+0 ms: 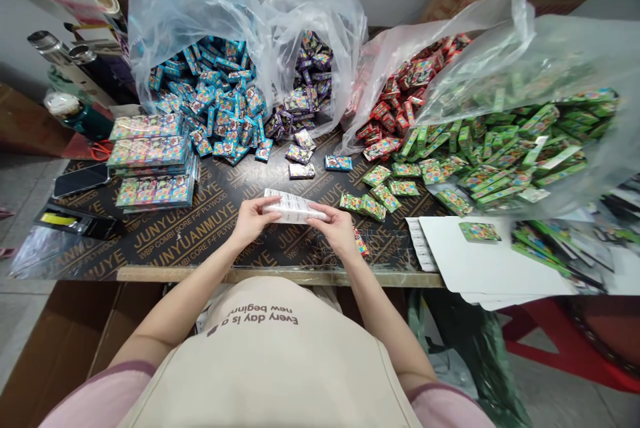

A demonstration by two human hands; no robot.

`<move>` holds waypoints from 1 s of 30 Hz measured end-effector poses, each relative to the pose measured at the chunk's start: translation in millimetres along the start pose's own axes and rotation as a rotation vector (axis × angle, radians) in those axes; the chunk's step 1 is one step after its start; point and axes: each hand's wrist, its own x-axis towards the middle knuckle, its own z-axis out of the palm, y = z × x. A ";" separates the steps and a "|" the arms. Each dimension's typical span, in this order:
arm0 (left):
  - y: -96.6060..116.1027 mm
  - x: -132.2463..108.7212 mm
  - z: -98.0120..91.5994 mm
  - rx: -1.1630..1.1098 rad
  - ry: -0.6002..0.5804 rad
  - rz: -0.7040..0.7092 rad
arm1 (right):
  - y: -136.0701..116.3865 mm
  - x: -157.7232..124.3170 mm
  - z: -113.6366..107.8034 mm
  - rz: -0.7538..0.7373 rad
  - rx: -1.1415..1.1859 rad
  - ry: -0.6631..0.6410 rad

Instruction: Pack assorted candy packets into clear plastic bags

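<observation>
Both hands hold a flat white pack with rows of dark print (293, 207) over the table's front half. My left hand (253, 220) pinches its left end, thumb below and fingers above. Its right end is gripped by my right hand (334, 225). Several small green boxes (385, 197) lie just beyond and right of my right hand. A red box (360, 243) is partly hidden beside that wrist. Farther back lie a single blue box (339, 163) and a few purple-and-white boxes (301, 171).
Clear plastic bags spill blue boxes (220, 105), purple boxes (313, 75), red boxes (400, 95) and green boxes (500, 148) along the back. At left stand stacked wrapped packs (155, 191), a phone (81, 179) and a black tape dispenser (75, 220). White card sheets (480, 265) overlap the right front edge.
</observation>
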 end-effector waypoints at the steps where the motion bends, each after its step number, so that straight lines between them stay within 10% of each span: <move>1: 0.2 -0.2 0.3 0.036 0.022 0.014 | -0.6 -1.3 1.8 -0.015 -0.034 0.029; 9: 9.9 -0.3 -0.3 0.481 0.178 0.241 | -11.0 -6.9 3.5 -0.351 -0.470 0.325; 18: 8.5 3.5 -7.4 0.055 -0.137 -0.154 | 0.0 -8.8 -7.1 -0.112 -0.234 0.087; 30: -16.7 -7.3 -2.2 -0.010 -0.074 -0.253 | 13.4 -12.0 -17.8 -0.038 -0.215 -0.043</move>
